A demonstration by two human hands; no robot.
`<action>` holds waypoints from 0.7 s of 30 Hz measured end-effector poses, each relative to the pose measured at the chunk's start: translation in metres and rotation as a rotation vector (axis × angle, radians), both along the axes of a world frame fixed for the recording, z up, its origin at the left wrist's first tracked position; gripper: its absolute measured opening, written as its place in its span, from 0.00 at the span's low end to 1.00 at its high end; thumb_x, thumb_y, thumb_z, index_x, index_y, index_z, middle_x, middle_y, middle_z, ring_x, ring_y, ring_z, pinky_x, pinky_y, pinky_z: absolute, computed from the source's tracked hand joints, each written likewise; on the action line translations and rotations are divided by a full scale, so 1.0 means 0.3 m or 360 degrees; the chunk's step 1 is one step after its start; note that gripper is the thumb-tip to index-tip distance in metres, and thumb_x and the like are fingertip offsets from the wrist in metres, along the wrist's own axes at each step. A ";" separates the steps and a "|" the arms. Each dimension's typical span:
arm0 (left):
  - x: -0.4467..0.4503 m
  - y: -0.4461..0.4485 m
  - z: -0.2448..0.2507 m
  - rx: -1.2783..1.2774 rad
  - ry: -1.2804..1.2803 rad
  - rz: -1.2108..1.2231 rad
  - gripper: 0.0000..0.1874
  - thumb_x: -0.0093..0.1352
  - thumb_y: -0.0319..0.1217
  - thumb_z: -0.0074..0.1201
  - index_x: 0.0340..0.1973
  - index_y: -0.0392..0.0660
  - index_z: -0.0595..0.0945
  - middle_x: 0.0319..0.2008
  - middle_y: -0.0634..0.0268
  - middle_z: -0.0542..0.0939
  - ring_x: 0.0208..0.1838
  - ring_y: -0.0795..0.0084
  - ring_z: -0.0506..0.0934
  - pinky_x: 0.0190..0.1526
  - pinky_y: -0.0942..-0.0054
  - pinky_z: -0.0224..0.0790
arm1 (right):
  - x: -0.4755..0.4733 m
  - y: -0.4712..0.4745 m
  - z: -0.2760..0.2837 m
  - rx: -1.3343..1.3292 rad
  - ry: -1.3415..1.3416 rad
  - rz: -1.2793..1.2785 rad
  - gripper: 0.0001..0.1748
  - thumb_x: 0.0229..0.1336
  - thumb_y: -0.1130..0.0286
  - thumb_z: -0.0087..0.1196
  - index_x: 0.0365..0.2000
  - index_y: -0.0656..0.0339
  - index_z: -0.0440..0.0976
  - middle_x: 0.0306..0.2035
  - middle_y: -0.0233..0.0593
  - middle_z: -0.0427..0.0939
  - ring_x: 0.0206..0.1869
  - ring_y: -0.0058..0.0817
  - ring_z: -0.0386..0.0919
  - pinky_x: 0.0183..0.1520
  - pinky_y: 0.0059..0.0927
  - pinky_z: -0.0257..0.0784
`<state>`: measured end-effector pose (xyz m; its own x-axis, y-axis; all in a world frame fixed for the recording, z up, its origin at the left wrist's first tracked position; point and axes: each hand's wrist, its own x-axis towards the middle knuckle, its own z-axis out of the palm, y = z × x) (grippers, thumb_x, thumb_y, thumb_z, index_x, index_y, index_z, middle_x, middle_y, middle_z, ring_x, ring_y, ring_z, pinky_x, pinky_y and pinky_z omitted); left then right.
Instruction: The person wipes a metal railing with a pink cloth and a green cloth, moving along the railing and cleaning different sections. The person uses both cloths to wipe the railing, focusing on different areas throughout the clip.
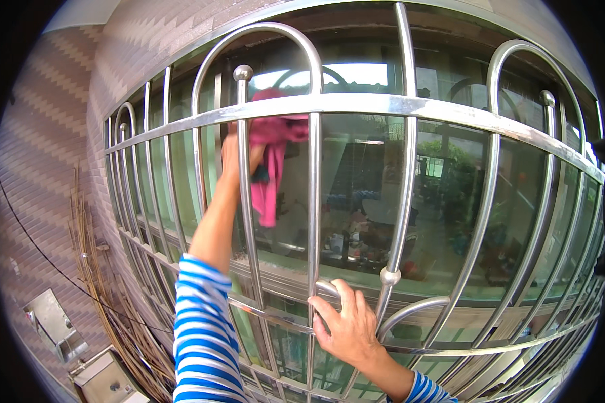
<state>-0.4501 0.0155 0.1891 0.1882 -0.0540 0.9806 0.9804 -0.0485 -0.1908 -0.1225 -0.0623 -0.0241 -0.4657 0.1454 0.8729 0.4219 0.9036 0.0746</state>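
Observation:
My left hand [236, 153] reaches between the bars of a stainless steel window grille [358, 104] and holds a pink cloth [267, 189] at the window glass [360, 166]. Bars cover part of the hand and the cloth. A small dark green patch shows beside the fingers. Lower down, my right hand [348, 322] grips a curved tube of the grille, left of a round steel ball [389, 276] on a bar. Both arms wear blue and white striped sleeves.
The window's sliding track [282, 277] runs behind the bars. Long thin sticks [96, 277] lean against the tiled wall [45, 166] at left, with a black cable [35, 242] across it. A sink [108, 378] stands at bottom left, below a mirror [50, 315]. Further bars curve away at right.

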 end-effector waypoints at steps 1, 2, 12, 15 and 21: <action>-0.019 -0.021 -0.080 -0.0056 -0.0090 0.0036 0.29 0.63 0.31 0.59 0.60 0.41 0.73 0.50 0.44 0.79 0.54 0.42 0.77 0.54 0.56 0.71 | -0.001 -0.002 0.000 -0.0019 0.0017 0.0024 0.23 0.46 0.69 0.63 0.47 0.47 0.78 0.53 0.51 0.69 0.40 0.44 0.74 0.34 0.38 0.77; -0.023 -0.030 -0.164 -0.0148 -0.0385 -0.0145 0.29 0.63 0.30 0.58 0.60 0.42 0.71 0.51 0.40 0.76 0.53 0.37 0.75 0.53 0.50 0.70 | 0.000 -0.003 -0.001 -0.0051 0.0018 0.0044 0.23 0.46 0.69 0.63 0.47 0.47 0.78 0.53 0.52 0.69 0.41 0.45 0.74 0.35 0.40 0.77; 0.005 -0.095 -0.227 -0.0290 -0.0765 -0.0256 0.24 0.61 0.26 0.55 0.53 0.38 0.70 0.45 0.35 0.76 0.49 0.30 0.74 0.50 0.43 0.67 | -0.014 -0.023 0.008 -0.0165 0.0081 0.0047 0.21 0.44 0.71 0.63 0.43 0.50 0.78 0.52 0.51 0.69 0.47 0.49 0.73 0.45 0.46 0.74; -0.045 -0.071 -0.049 -0.0160 -0.0542 -0.0244 0.29 0.63 0.29 0.56 0.60 0.38 0.71 0.44 0.35 0.78 0.50 0.35 0.76 0.52 0.48 0.69 | -0.015 -0.016 0.002 -0.0177 0.0047 0.0017 0.20 0.44 0.71 0.63 0.43 0.50 0.78 0.53 0.51 0.69 0.46 0.49 0.73 0.45 0.45 0.74; -0.134 -0.046 -0.284 -0.0529 -0.0597 -0.0195 0.17 0.66 0.31 0.54 0.48 0.39 0.70 0.36 0.36 0.79 0.44 0.31 0.76 0.43 0.41 0.69 | -0.023 0.003 -0.012 -0.0222 0.0079 0.0036 0.20 0.45 0.72 0.63 0.43 0.52 0.77 0.52 0.52 0.69 0.48 0.50 0.73 0.47 0.46 0.73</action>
